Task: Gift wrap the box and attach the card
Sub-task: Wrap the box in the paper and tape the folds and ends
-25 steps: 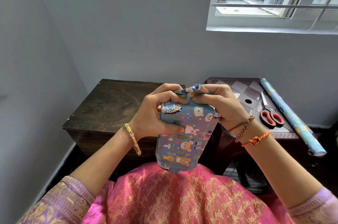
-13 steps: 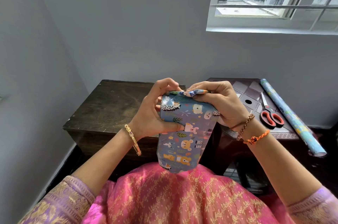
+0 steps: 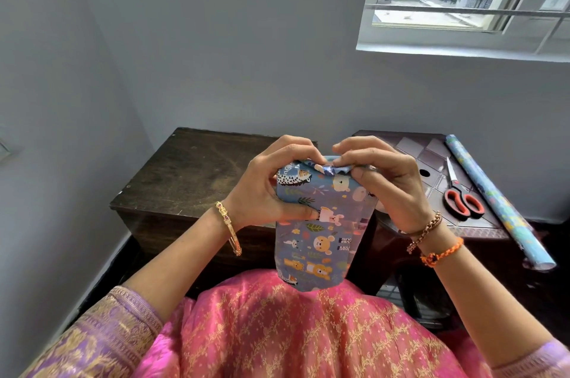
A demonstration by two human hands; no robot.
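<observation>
I stand the box (image 3: 320, 223) on my lap; left hand (image 3: 271, 189) grips it, right hand (image 3: 385, 183) pinches its top flap. I'd crease it flat before taping.

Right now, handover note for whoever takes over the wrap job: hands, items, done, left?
Left hand: grips the upper left side of the wrapped box, thumb across its front.
Right hand: fingers pinch the folded paper flap at the box's top end.
Box stands on end on the lap, body covered in blue animal-print paper.
Scissors and wrapping paper roll lie on the right-hand table.
Done: sides wrapped, top end folds started.
Left: finish and secure the top end, check the bottom end, attach the card. No card or tape in view.
</observation>
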